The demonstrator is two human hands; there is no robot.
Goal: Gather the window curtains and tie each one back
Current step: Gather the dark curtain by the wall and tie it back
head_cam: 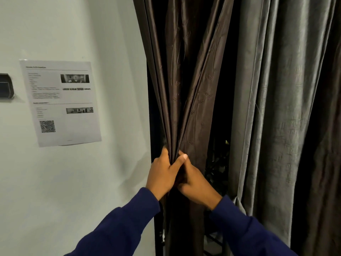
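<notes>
Place: a rented or guest room, as far as I can judge.
Wall: plain white wall (55,182) to my left.
Notice: a printed sheet (60,102) taped up, with small photos and a QR code; its text is too blurred to read.
Fixture: a dark wall-mounted device (6,85) at the frame's edge.
Window: floor-length brown curtain (186,71) beside a grey curtain (276,108), darkness showing between them.

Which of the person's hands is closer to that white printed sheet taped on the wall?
Left. The left hand grips the dark brown satin curtain on the side facing the white printed paper sheet; the right hand grips the same bunch farther from it.
</notes>
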